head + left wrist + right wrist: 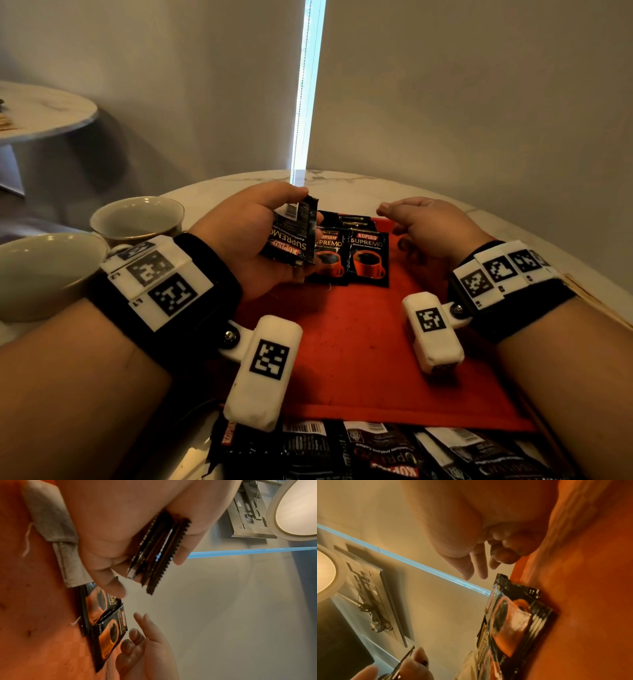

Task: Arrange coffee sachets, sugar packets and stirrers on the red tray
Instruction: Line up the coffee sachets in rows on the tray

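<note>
Fingers of your left hand (253,233) clamp a sachet stack (293,236) above the tray (359,342); your right hand (424,226) hovers loose, empty. Peel carelessly and several sachets could slip, scattering the laid row (352,260).

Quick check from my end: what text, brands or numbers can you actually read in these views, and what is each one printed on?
"KOPIKO" and "SUPREMO": right sachet on the tray.
"KOPIKO", "SUPREMO" partly covered: left sachet on the tray.
"KOPIKO SUPREMO", upside down: sachets in the left hand.
"KOPIKO": loose sachets at the near edge.
Small subtitle lines and barcode digits: too small to read.
Wrist markers: black-and-white patterns, no words.
</note>
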Demonstrator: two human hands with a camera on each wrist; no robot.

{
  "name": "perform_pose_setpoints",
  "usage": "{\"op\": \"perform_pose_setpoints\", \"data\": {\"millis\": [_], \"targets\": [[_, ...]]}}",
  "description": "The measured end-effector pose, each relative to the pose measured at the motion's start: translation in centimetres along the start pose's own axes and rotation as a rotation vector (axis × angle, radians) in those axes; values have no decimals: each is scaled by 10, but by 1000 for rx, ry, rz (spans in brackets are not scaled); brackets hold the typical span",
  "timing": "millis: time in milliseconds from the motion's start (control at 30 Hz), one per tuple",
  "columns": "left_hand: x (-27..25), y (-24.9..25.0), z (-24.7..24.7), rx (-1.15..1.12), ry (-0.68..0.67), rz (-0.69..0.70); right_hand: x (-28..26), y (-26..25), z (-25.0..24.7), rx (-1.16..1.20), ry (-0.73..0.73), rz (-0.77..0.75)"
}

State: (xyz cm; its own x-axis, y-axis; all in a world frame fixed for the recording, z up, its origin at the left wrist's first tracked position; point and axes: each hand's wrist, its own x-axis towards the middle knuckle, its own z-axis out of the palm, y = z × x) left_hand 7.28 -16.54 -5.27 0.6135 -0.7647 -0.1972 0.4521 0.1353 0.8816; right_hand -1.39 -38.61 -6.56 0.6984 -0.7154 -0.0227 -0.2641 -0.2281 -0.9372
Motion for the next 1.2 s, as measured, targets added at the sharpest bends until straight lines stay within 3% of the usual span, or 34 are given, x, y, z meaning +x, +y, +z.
{"op": "perform_pose_setpoints", "data": {"millis": [167, 300, 433, 533, 700, 933, 1200], "targets": [[0, 2, -3, -106, 10, 10, -4, -11, 0, 44, -15, -119], [1, 3, -4, -182, 16, 23, -18, -25, 1, 151, -131, -355], [0, 4, -3, -123, 37, 46, -28, -37, 2, 292, -185, -502], [-1, 5, -1, -92, 59, 48, -31, -39, 3, 262, -252, -569], [0, 5, 0, -101, 53, 101, -32, -33, 10, 298, -327, -517], [0, 3, 1, -77, 37, 99, -38, -30, 16, 145, -528, -492], [0, 4, -1, -78, 37, 108, -46, -32, 18, 122, -648, -464]]}}
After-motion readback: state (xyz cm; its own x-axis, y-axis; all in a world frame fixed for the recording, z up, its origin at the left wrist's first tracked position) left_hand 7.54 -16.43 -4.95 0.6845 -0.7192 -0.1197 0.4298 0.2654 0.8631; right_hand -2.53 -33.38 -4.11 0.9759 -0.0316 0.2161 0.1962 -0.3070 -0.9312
